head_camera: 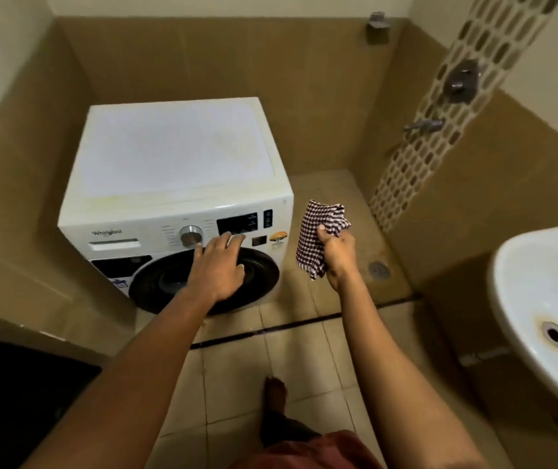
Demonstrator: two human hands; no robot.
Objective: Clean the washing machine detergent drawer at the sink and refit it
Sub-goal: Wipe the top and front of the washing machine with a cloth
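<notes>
So, the detergent drawer (115,244) is seated in the top-left corner of the washing machine (176,154) front, shut flush with the panel and well apart from the sink (548,282) over on the right. Whether it's been cleaned already can't be told from this.

The left hand (218,265) is held out over the top of the round door (155,286), just below the knob (190,234). Its fingers (233,240) are straight and loosely spread, with nothing gripped. It's off to the right of the drawer, not on it. A checked cloth (318,238) is bunched in the right hand (338,255), pinched between thumb and curled fingers beside the machine.

If the drawer is to be pulled next, the left hand would need to be moved left to the recessed handle and the fingertips hooked in. The pull is best kept straight and level so nothing gets twisted. A release tab probably has to be pressed near the end, so it shouldn't be forced. The cloth could be held underneath on the way to the sink, since drips on that tiled floor (271,360) should be expected.
</notes>
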